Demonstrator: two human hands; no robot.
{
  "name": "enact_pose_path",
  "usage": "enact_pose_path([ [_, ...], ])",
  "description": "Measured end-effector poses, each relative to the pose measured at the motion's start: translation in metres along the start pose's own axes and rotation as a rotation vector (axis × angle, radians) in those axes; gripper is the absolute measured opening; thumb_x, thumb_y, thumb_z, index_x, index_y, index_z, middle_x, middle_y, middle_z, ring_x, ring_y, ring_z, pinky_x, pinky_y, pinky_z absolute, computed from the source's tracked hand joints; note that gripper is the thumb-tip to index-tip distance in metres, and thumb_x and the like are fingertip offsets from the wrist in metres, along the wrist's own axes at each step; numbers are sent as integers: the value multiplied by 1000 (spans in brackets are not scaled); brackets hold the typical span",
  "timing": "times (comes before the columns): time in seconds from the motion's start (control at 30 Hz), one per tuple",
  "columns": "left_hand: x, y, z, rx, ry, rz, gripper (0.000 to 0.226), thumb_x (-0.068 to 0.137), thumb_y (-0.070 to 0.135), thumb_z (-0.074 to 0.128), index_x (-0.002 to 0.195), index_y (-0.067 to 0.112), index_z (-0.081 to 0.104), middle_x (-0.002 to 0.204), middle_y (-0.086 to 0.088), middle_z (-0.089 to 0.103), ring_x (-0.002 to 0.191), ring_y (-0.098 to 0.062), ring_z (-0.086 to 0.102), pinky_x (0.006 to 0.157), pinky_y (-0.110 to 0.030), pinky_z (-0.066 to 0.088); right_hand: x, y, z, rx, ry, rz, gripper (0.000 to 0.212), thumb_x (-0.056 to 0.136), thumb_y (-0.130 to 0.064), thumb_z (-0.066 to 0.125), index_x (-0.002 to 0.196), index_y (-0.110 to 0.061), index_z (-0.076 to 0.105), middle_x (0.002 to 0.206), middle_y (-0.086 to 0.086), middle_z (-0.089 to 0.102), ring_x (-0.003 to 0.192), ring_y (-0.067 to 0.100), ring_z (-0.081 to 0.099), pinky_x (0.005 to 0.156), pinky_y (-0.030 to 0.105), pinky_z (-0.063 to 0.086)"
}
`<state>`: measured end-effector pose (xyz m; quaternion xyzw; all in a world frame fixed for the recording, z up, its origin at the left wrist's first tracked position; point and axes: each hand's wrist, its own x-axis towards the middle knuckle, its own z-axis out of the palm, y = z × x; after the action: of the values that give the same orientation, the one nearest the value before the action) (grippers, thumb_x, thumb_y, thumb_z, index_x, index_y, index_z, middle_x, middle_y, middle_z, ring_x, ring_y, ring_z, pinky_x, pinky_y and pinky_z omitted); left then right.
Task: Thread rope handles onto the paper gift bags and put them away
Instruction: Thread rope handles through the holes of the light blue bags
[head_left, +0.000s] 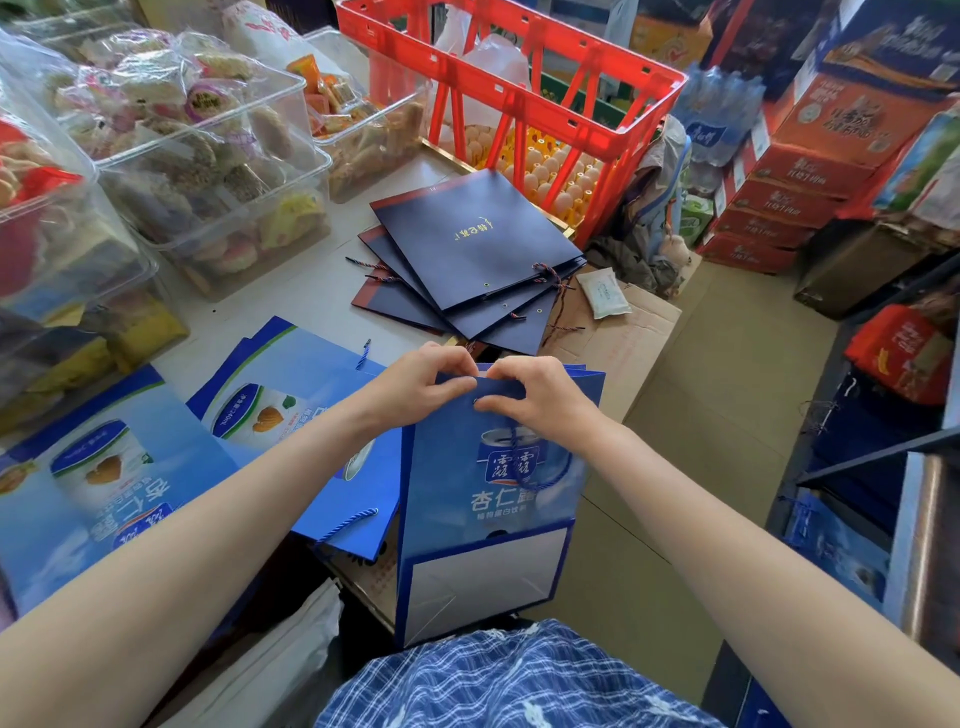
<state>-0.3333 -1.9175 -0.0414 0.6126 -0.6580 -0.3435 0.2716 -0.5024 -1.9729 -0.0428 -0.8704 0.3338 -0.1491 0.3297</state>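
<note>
A red crate (519, 98) sits over trays of eggs (550, 171), clear tubs (208, 171) of snacks stand on the left of the table (311, 296), a cardboard box (639, 332) lies beside it, and red boxes (795, 197) are piled at the right.

Both hands, left hand (415, 382) and right hand (535, 397), pinch the blue gift bag's (488, 499) top edge.

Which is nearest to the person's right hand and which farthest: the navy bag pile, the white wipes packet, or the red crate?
From the right hand:
1. Navy bag pile, just beyond the hands on the table.
2. White wipes packet, on the cardboard box, farther right.
3. Red crate, at the table's far end.
</note>
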Motion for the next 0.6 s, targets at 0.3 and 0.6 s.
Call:
enact_pose_path([
  [0.3,-6,3,-1,70,-144,21,20,87,12,62,107,9,62,90,13,49,100,-7,42,81,-4,33,-3,3,-8,48,-183,102,30,82,-19,71,112,-16,64,90,-7,66,87,11,58,80,26,45],
  [0.6,-12,-10,13,447,229,270,17,67,14,72,83,10,71,87,-13,60,99,-19,45,86,-31,33,3,-4,-22,221,-308,237,27,91,-7,58,117,-12,64,113,3,66,97,7,58,79,11,45],
])
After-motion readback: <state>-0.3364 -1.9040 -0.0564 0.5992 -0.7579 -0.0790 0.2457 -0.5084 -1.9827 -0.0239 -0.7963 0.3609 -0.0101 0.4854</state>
